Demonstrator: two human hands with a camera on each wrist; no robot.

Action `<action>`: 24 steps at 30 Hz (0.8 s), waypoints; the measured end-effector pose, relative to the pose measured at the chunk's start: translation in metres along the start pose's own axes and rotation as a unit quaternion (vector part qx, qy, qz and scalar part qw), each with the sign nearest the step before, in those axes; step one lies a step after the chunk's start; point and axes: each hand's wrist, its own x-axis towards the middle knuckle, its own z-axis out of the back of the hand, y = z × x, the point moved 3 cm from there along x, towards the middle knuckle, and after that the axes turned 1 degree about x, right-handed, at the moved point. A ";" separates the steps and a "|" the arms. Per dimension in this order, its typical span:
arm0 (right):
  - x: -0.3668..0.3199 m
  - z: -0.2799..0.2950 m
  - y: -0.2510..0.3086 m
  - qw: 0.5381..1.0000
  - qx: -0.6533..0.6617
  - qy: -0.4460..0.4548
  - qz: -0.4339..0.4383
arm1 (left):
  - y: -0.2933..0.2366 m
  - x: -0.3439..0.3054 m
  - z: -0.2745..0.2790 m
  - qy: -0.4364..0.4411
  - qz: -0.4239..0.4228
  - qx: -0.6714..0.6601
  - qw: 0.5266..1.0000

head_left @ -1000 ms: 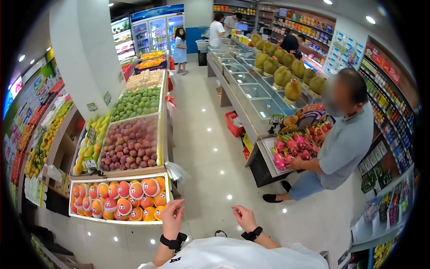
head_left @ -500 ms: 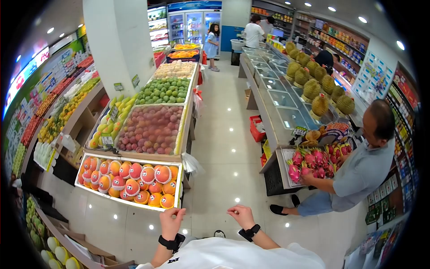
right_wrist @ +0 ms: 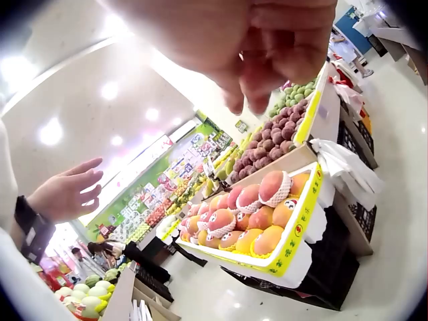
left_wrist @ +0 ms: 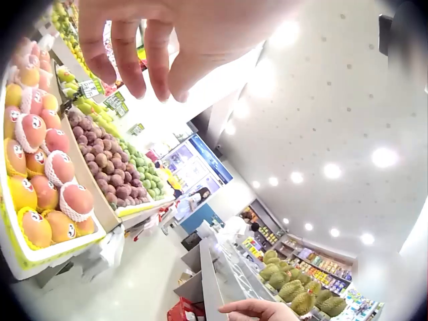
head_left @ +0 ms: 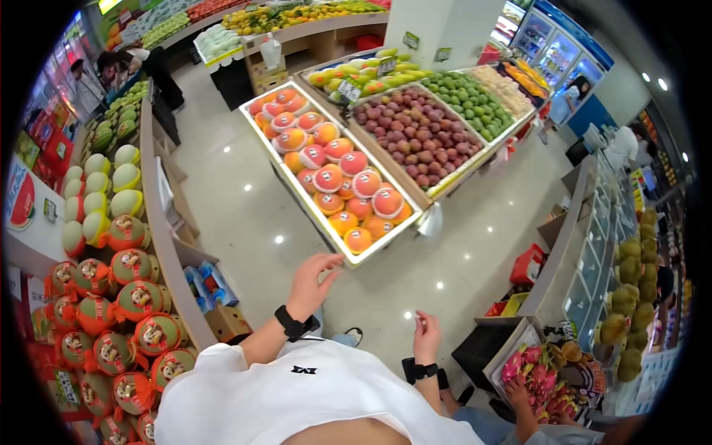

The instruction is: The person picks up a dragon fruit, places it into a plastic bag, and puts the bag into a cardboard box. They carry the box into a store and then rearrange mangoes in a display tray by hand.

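My left hand (head_left: 313, 285) hangs in the air with loose fingers, near the front corner of a white foam box (head_left: 293, 178). That box holds orange-red round fruits (head_left: 326, 176), many in foam nets with stickers. Over the aisle floor, my right hand (head_left: 426, 334) is raised with its fingers loosely bent and nothing in them. In the left wrist view the left fingers (left_wrist: 158, 57) hang slack. The right wrist view shows the right fingers (right_wrist: 281, 63) loosely curled above the fruit box (right_wrist: 301, 231).
Behind the box stand dark purple-red fruits (head_left: 415, 133), green fruits (head_left: 469, 104) and yellow-green fruits (head_left: 363, 74). To the left, a stand holds pale melons (head_left: 96, 185) and red-wrapped melons (head_left: 137, 297). At right, another person's hand (head_left: 517, 393) touches dragon fruits (head_left: 530, 367) beside durians (head_left: 629, 259).
The view has swung left, bringing the melon stand in and shifting the fruit box towards the middle. My left hand now appears closer to the box's corner; both hands stay without anything held.
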 end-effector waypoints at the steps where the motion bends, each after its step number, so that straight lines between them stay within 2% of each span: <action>1: 0.001 -0.006 0.002 1.000 0.007 0.013 0.012 | 0.010 -0.001 0.012 0.078 0.012 0.050 0.996; 2: 0.004 -0.009 0.007 1.000 0.009 0.014 0.007 | 0.012 -0.001 0.021 0.082 0.013 0.054 0.995; 4: 0.007 -0.026 0.013 0.972 -0.036 0.195 -0.125 | 0.027 -0.002 0.037 0.158 0.214 0.055 0.962; 5: 0.013 -0.034 0.029 0.947 -0.090 0.231 -0.206 | 0.034 0.001 0.044 0.160 0.216 0.055 0.962; 6: 0.015 -0.050 0.031 0.946 -0.090 0.232 -0.208 | 0.040 0.007 0.055 0.094 0.191 0.054 0.976; 7: 0.022 -0.067 0.037 0.986 -0.064 0.143 -0.051 | 0.045 0.014 0.069 0.028 0.163 0.052 0.985; 8: 0.025 -0.079 0.050 0.992 -0.037 0.047 0.108 | 0.052 0.025 0.081 0.030 0.163 0.052 0.985; 9: 0.033 -0.095 0.068 0.993 0.021 0.027 0.110 | 0.054 0.040 0.099 -0.033 0.064 0.083 0.994; 10: 0.040 -0.105 0.086 0.994 0.020 0.023 0.106 | 0.055 0.050 0.117 -0.095 -0.037 0.111 0.989; 11: 0.047 -0.117 0.106 0.992 -0.005 0.103 0.070 | 0.066 0.055 0.134 -0.091 -0.040 0.109 0.989; 12: 0.053 -0.133 0.119 0.983 -0.029 0.181 0.034 | 0.088 0.056 0.152 -0.089 0.043 0.070 0.993; 13: 0.056 -0.154 0.127 0.980 -0.014 0.200 -0.006 | 0.109 0.059 0.170 -0.086 0.126 0.032 0.988; 14: 0.060 -0.174 0.138 0.981 -0.013 0.193 -0.008 | 0.122 0.063 0.188 -0.082 0.121 0.030 0.989; 16: 0.064 -0.211 0.164 0.980 0.006 0.198 0.009 | 0.150 0.064 0.221 -0.122 0.231 -0.038 0.964; 17: 0.065 -0.229 0.179 0.981 0.005 0.195 0.005 | 0.142 0.072 0.234 -0.164 0.199 0.032 0.966; 18: 0.068 -0.243 0.201 0.984 0.030 0.145 0.096 | 0.139 0.080 0.245 -0.160 0.199 0.032 0.966; 19: 0.071 -0.254 0.217 0.977 0.055 0.093 0.185 | 0.133 0.088 0.258 -0.205 0.118 0.067 0.969; 20: 0.075 -0.266 0.222 0.978 0.054 0.091 0.180 | 0.130 0.094 0.270 -0.247 0.037 0.103 0.963; 21: 0.076 -0.283 0.225 0.965 0.055 0.175 0.185 | 0.144 0.091 0.286 -0.215 0.021 0.163 0.963; 22: 0.075 -0.299 0.228 0.946 0.054 0.259 0.187 | 0.155 0.085 0.300 -0.207 0.023 0.164 0.964; 23: 0.076 -0.306 0.243 0.935 0.048 0.312 0.159 | 0.167 0.080 0.311 -0.209 0.109 0.118 0.965; 24: 0.080 -0.317 0.250 0.936 0.045 0.313 0.155 | 0.181 0.074 0.320 -0.211 0.195 0.070 0.955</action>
